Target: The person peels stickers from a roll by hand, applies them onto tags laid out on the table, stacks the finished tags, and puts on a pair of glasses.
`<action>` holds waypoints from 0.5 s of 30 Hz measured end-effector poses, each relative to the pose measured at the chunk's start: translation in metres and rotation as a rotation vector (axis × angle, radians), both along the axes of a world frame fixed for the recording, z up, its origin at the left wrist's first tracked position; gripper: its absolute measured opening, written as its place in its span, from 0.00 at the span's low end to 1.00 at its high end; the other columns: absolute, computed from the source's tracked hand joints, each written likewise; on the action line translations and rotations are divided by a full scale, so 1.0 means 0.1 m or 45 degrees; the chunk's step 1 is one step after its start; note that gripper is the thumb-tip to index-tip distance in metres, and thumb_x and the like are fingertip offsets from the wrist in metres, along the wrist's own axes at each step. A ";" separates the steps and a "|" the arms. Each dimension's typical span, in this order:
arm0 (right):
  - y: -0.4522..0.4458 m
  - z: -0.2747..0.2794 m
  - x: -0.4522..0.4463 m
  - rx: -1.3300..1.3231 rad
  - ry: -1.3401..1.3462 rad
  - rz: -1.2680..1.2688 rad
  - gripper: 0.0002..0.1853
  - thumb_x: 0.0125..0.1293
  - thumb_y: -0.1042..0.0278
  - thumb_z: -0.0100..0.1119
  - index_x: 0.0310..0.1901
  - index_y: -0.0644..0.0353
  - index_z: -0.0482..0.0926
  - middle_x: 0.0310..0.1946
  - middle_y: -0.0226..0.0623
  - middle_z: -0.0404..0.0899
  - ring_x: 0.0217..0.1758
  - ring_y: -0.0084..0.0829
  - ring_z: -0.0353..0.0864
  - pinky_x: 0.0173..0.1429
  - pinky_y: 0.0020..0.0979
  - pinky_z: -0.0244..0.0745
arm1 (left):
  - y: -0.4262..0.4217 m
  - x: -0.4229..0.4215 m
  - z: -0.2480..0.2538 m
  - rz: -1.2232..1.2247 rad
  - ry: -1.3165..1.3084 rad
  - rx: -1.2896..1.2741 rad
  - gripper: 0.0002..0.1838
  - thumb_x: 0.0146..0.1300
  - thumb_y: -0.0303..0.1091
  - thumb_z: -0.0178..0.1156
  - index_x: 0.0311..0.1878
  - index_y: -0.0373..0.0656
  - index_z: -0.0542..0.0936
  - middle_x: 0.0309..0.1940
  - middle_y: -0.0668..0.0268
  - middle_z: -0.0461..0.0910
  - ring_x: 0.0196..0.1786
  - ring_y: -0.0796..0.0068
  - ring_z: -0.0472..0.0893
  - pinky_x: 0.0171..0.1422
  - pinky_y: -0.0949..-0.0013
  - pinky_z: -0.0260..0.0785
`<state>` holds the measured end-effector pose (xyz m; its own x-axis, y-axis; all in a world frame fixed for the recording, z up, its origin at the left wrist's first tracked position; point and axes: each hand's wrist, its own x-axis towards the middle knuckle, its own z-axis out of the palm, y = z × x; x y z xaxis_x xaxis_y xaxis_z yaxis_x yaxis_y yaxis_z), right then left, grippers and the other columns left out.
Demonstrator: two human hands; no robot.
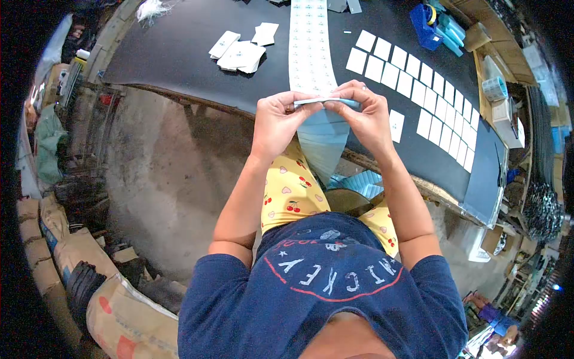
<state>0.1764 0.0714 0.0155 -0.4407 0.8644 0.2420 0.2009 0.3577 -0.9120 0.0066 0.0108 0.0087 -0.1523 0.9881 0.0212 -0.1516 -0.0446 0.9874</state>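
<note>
A long strip of printed labels (310, 48) runs down the dark table towards me. Its light blue backing (326, 140) hangs over the near edge between my legs. My left hand (277, 116) pinches the label strip between thumb and fingers at the bend. Close beside it, my right hand (366, 113) grips the same bend, thumb below and fingers above. A narrow pale edge shows between the two thumbs; whether it is a separate card I cannot tell. To the right of my right hand lies a single white card (396, 125).
Several white cards (405, 84) lie in rows on the table's right side. Loose stacks of cards (242, 57) sit at left. A blue bin (425, 27) stands at the back right. Cartons and a tape roll (494, 88) line the right edge. Another person (499, 320) is at lower right.
</note>
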 end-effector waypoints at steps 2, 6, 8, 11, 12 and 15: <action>0.00 0.01 0.01 -0.013 -0.010 -0.009 0.05 0.53 0.76 0.68 0.34 0.61 0.85 0.33 0.30 0.81 0.40 0.19 0.75 0.47 0.23 0.68 | 0.00 -0.01 -0.01 -0.018 0.002 0.009 0.09 0.60 0.22 0.64 0.43 0.32 0.83 0.35 0.64 0.84 0.37 0.86 0.80 0.42 0.81 0.74; 0.01 0.16 0.03 0.081 -0.081 0.031 0.10 0.50 0.68 0.71 0.34 0.60 0.85 0.34 0.33 0.82 0.43 0.28 0.78 0.49 0.29 0.70 | 0.00 0.00 -0.03 -0.020 0.036 0.015 0.09 0.60 0.23 0.64 0.43 0.32 0.83 0.36 0.64 0.84 0.37 0.85 0.80 0.42 0.81 0.74; 0.01 0.27 0.05 0.256 -0.129 0.056 0.11 0.50 0.70 0.70 0.37 0.59 0.85 0.34 0.36 0.82 0.42 0.34 0.79 0.47 0.32 0.72 | 0.00 0.02 0.00 -0.012 0.090 0.052 0.09 0.60 0.24 0.64 0.43 0.32 0.83 0.36 0.64 0.84 0.37 0.85 0.80 0.42 0.80 0.74; 0.03 0.41 0.04 0.290 -0.267 0.146 0.08 0.50 0.72 0.68 0.35 0.59 0.84 0.31 0.39 0.80 0.38 0.37 0.79 0.44 0.33 0.72 | 0.00 0.04 0.03 -0.026 0.161 0.024 0.08 0.60 0.24 0.63 0.43 0.35 0.84 0.36 0.67 0.85 0.37 0.86 0.79 0.43 0.80 0.72; 0.04 0.43 0.04 0.293 -0.270 0.144 0.08 0.50 0.72 0.68 0.35 0.59 0.84 0.31 0.39 0.80 0.38 0.37 0.79 0.44 0.33 0.72 | 0.00 0.04 0.04 -0.028 0.159 0.027 0.08 0.60 0.24 0.63 0.43 0.35 0.84 0.36 0.67 0.85 0.37 0.86 0.79 0.43 0.80 0.72; 0.05 0.45 0.02 0.350 -0.336 0.172 0.06 0.50 0.75 0.66 0.32 0.59 0.84 0.28 0.40 0.79 0.36 0.40 0.78 0.41 0.35 0.72 | 0.01 0.05 0.01 0.012 0.246 0.046 0.08 0.58 0.22 0.64 0.41 0.34 0.84 0.33 0.66 0.85 0.35 0.88 0.79 0.39 0.80 0.72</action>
<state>0.1788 0.0768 0.0609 -0.6235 0.7136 0.3194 0.3497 0.6200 -0.7024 0.0114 0.0114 0.0099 -0.1513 0.9847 0.0862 0.0413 -0.0808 0.9959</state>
